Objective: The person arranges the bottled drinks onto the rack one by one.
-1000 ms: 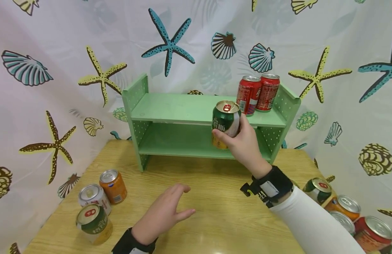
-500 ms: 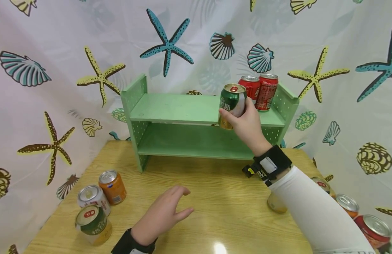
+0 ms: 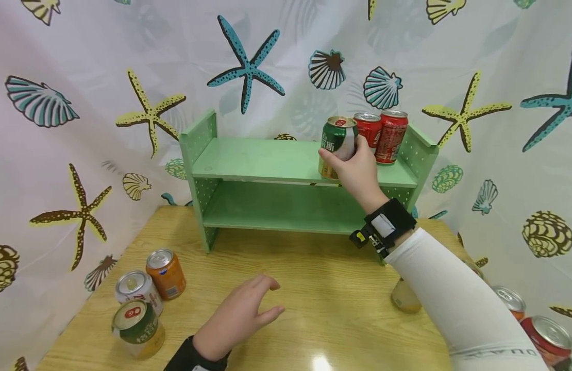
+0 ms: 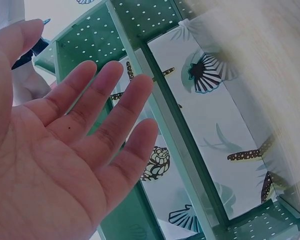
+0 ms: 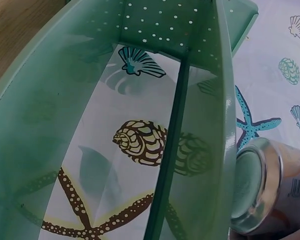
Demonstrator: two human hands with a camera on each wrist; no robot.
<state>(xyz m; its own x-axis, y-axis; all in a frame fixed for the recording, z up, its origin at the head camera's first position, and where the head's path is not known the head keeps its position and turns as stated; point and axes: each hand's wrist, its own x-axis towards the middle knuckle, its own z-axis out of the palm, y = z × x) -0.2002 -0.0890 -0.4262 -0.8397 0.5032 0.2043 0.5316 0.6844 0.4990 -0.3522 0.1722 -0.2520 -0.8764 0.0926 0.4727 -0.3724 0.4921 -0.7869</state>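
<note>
My right hand [image 3: 360, 170] grips a green-and-gold drink can [image 3: 333, 147], thumb on its near side. The can is upright at the front of the green shelf unit's upper board [image 3: 258, 159], left of two red drink cans, a nearer one [image 3: 370, 129] and a farther one [image 3: 392, 136]. In the right wrist view the base of the held can [image 5: 252, 190] shows beside the board's edge; whether it touches the board I cannot tell. Low over the table, my left hand [image 3: 241, 314] holds nothing. Its fingers [image 4: 115, 120] are spread and relaxed in the left wrist view.
At the table's left are an orange can [image 3: 166, 275], a white can [image 3: 139, 291] and a green-and-gold can [image 3: 138, 330]. Along the right, partly behind my sleeve, stand a pale-based can [image 3: 405, 296], an orange can [image 3: 510, 301] and a red can [image 3: 548, 337]. A patterned curtain hangs behind.
My right hand has raised the green-and-gold can from before the lower shelf to the upper board and moved it further back, beside the red cans. My left hand has hardly moved.
</note>
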